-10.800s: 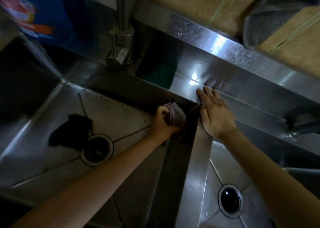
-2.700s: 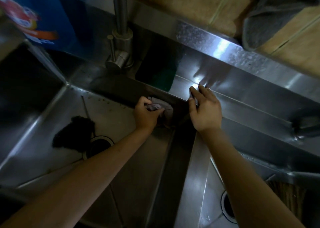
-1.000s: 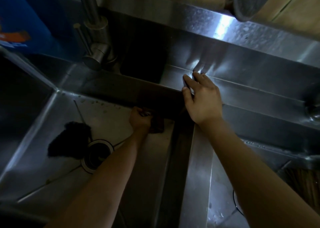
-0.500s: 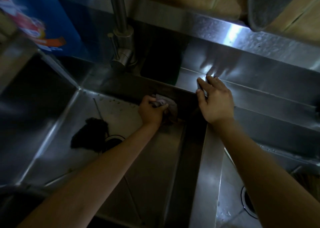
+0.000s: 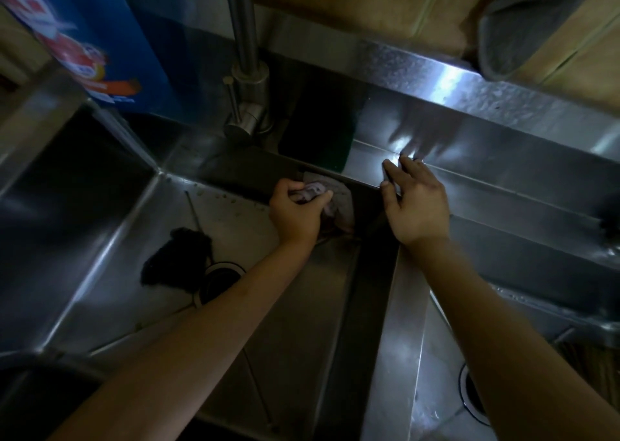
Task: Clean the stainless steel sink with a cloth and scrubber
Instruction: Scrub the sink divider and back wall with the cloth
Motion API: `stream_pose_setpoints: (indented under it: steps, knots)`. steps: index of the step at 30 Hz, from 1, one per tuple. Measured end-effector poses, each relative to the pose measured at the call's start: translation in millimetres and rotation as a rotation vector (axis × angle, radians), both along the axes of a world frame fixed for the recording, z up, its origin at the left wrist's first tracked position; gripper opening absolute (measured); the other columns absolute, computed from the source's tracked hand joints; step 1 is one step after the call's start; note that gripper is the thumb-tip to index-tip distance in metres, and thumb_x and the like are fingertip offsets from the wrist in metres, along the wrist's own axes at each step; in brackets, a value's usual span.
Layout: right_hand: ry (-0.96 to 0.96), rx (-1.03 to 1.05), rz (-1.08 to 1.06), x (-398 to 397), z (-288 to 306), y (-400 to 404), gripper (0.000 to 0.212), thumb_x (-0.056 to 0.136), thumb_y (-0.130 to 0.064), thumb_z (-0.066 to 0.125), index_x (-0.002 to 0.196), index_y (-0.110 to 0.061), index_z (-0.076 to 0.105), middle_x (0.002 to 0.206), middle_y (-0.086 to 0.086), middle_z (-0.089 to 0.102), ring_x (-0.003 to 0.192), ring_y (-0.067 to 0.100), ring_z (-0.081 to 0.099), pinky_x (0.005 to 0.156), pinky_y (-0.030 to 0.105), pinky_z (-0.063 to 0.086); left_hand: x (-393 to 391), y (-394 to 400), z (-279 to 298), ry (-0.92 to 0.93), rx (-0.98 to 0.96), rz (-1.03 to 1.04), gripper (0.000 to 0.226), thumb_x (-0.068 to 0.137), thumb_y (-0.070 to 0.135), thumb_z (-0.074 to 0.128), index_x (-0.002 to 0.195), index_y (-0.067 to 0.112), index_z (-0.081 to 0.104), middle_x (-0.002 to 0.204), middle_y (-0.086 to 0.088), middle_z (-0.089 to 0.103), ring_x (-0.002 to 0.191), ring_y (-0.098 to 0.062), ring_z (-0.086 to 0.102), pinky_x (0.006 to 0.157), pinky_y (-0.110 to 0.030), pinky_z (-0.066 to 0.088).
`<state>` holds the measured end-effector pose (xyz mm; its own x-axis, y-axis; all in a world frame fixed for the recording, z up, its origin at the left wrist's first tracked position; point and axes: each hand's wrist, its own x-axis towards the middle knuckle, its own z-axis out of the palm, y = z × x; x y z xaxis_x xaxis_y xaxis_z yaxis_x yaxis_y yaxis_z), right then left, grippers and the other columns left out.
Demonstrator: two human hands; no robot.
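So the left hand (image 5: 295,215) has the cloth (image 5: 330,199) bunched up in its fist, fingers and thumb curled round it, and it's pressing it into the back right corner of the left basin (image 5: 100,239), right where the back wall meets the divider (image 5: 396,323). The right hand (image 5: 416,205) is flat, fingers straight, holding nothing, just braced on the ledge at the top of the divider.

Things I'd watch for here:

- That corner is really dark, so it's easy to think it's clean when it isn't. There are specks of gunk (image 5: 231,202) along the foot of the back wall just left of the cloth, and a wadded-up cloth will probably ride over a tight seam instead of getting into it.
- Wiping the bits downhill just sends them toward the drain (image 5: 221,279), which could clog if nobody scoops them out.
- The scrubber (image 5: 177,259), that dark clump I take it, sits right beside the drain, partly over its rim. A careless sweep could shove it further over the hole.
- The braced hand is on shiny steel. If that's wet, the palm can slide and the weight goes forward, toward the tap (image 5: 246,105) just behind.
- Steel edges at the divider can be sharp, so knuckles dragging along there might get nicked.
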<state>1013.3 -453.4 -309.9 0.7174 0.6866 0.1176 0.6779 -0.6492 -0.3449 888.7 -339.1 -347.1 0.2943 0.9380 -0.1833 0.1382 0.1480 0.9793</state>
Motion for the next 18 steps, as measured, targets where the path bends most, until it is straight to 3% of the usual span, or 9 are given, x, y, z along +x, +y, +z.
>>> stream_pose_setpoints:
  steps: [6, 12, 16, 18]
  knots:
    - [-0.008, 0.005, 0.004, 1, -2, 1, 0.050, 0.089, -0.039, 0.036, 0.129, -0.017, 0.056, 0.137, 0.015, 0.051, 0.130, 0.033, 0.042, 0.107, 0.045, 0.036, 0, 5, -4, -0.017, -0.022, -0.001, 0.043, 0.065, 0.004, 0.082, 0.076, 0.028, 0.048, 0.088, -0.007, 0.063, 0.077, -0.013, 0.061, 0.059, -0.011, 0.049]
    - [-0.001, 0.001, -0.001, 0, -1, 0, 0.049, 0.089, -0.038, 0.038, 0.131, -0.018, 0.054, 0.139, 0.014, 0.048, 0.132, 0.032, 0.040, 0.109, 0.044, 0.033, -2, 4, -13, 0.032, -0.077, -0.019, 0.038, 0.068, 0.004, 0.080, 0.081, 0.021, 0.049, 0.087, 0.004, 0.058, 0.078, -0.008, 0.058, 0.061, -0.012, 0.051]
    - [0.004, -0.012, -0.007, 1, -2, 0, 0.050, 0.089, -0.039, 0.037, 0.132, -0.019, 0.053, 0.141, 0.012, 0.047, 0.133, 0.031, 0.039, 0.110, 0.043, 0.031, -2, 4, -9, 0.016, -0.103, 0.017, 0.042, 0.066, 0.005, 0.082, 0.076, 0.028, 0.048, 0.082, 0.009, 0.058, 0.080, -0.016, 0.063, 0.070, -0.033, 0.057]
    - [0.009, -0.006, -0.005, 0, -1, 0, 0.050, 0.089, -0.039, 0.037, 0.132, -0.019, 0.053, 0.141, 0.012, 0.047, 0.133, 0.031, 0.038, 0.110, 0.044, 0.031, -4, 5, -5, 0.013, -0.118, 0.000, 0.041, 0.066, 0.006, 0.082, 0.077, 0.028, 0.048, 0.084, 0.008, 0.059, 0.084, -0.018, 0.063, 0.072, -0.036, 0.057]
